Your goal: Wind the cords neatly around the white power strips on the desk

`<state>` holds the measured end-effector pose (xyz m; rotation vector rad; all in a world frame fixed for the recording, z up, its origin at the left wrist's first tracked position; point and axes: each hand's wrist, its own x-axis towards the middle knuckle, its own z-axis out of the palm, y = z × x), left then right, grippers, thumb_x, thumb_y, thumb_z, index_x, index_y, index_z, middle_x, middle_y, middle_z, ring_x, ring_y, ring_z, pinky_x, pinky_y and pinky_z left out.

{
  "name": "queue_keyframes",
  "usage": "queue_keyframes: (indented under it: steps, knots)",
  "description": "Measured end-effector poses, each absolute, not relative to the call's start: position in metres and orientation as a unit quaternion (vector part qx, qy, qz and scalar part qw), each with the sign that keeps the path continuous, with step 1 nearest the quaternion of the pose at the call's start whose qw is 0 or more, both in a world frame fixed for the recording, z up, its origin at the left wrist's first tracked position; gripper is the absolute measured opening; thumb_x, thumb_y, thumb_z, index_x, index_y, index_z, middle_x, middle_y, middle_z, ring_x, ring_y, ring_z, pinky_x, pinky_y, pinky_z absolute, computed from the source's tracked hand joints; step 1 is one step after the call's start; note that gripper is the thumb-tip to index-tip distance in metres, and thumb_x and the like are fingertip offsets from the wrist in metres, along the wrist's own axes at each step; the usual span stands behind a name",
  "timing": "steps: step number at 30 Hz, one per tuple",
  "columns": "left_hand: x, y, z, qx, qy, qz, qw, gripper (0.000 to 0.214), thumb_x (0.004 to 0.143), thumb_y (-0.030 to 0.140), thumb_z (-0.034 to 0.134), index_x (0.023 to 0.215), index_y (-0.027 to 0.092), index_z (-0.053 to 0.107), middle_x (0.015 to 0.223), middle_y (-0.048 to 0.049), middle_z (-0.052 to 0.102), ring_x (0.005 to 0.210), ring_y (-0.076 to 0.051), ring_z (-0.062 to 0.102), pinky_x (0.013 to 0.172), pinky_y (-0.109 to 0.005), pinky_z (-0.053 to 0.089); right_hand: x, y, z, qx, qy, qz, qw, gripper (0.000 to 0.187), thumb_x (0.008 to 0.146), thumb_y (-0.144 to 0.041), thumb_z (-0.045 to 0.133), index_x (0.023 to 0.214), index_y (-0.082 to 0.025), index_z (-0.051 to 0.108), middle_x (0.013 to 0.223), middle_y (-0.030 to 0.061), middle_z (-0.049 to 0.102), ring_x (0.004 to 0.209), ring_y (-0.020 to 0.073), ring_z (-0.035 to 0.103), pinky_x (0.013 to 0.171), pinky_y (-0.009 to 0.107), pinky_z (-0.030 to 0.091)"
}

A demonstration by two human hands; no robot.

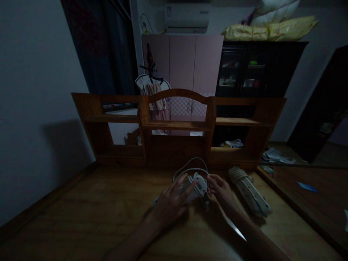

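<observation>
Dim, underexposed; soft shadow on left wall; wide-angle bending at edges.

You sit in home bedroom: pink wardrobe (182,65), wall air conditioner (187,16), bagged bedding (269,27) atop dark cabinet (258,69), wooden desk hutch (176,125)

We see a white power strip (197,186) and a white cable (190,164), both pale against the warm brown wood grain of the desk (95,210). The second strip (250,194) is cream, with a touch of blue at one end. The shelf unit (176,125) has the same reddish brown. The wardrobe (182,61) is plain pink above and pink-and-white check below. The cabinet (285,69) is black, the bundles (272,30) yellow, the air conditioner (187,16) white, the curtain (108,47) dark, and one scrap (307,187) bright blue.
</observation>
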<state>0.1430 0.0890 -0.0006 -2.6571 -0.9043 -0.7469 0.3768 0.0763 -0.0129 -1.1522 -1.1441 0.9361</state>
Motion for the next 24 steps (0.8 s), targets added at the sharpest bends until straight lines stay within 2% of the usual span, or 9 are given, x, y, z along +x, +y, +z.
queue_keyframes:
  steps: [5,9,12,16,21,24]
  knots:
    - [0.142,0.09,0.0,-0.91,-0.32,-0.24,0.105,0.073,0.091,0.043,0.049,0.15,0.026,0.01,0.154,-0.0088,0.021,0.132,-0.024,0.038,0.101,-0.036,0.043,0.379,0.081,-0.015,-0.442,-0.444,0.455,0.633,0.046,0.076,-0.042,0.072,0.113,-0.018,0.06,0.105,0.0101,0.065,0.091,0.024,0.063,0.082,0.037,0.051]
    - [0.141,0.09,0.002,-0.912,-0.313,-0.23,0.131,0.078,0.091,0.049,0.045,0.15,0.014,0.008,0.153,-0.0118,0.024,0.126,-0.022,0.044,0.099,-0.033,0.043,0.383,0.081,-0.006,-0.408,-0.426,0.439,0.677,0.056,0.075,-0.037,0.075,0.126,-0.027,0.053,0.114,0.0061,0.063,0.105,0.0233,0.059,0.089,0.035,0.047]
    - [0.139,0.091,0.004,-0.922,-0.265,-0.198,0.202,0.065,0.095,0.041,0.041,0.149,0.018,0.014,0.154,-0.008,0.022,0.118,-0.022,0.05,0.092,-0.033,0.046,0.384,0.08,-0.005,-0.393,-0.439,0.435,0.68,0.048,0.077,-0.037,0.073,0.122,-0.027,0.057,0.12,0.0061,0.061,0.111,0.0235,0.056,0.094,0.035,0.044]
    - [0.137,0.091,0.006,-0.923,-0.197,-0.161,0.29,0.052,0.097,0.026,0.036,0.147,0.025,0.024,0.157,0.0021,0.007,0.112,-0.022,0.051,0.085,-0.035,0.047,0.387,0.082,-0.013,-0.428,-0.44,0.423,0.666,0.04,0.075,-0.04,0.073,0.11,-0.023,0.065,0.119,0.0071,0.061,0.108,0.0244,0.055,0.091,0.034,0.044]
    - [0.137,0.088,0.009,-0.92,-0.18,-0.156,0.313,0.051,0.097,0.019,0.034,0.147,0.025,0.024,0.157,0.0044,0.001,0.113,-0.022,0.048,0.083,-0.035,0.047,0.39,0.082,-0.014,-0.422,-0.436,0.427,0.67,0.041,0.075,-0.038,0.073,0.113,-0.026,0.063,0.113,0.0044,0.062,0.1,0.0209,0.057,0.084,0.03,0.045]
    - [0.138,0.088,0.008,-0.921,-0.181,-0.159,0.305,0.052,0.097,0.019,0.035,0.147,0.026,0.024,0.157,0.0047,0.001,0.113,-0.022,0.048,0.085,-0.035,0.047,0.391,0.084,-0.013,-0.424,-0.432,0.426,0.672,0.045,0.073,-0.037,0.074,0.115,-0.026,0.062,0.117,0.0048,0.061,0.106,0.0226,0.055,0.088,0.031,0.044]
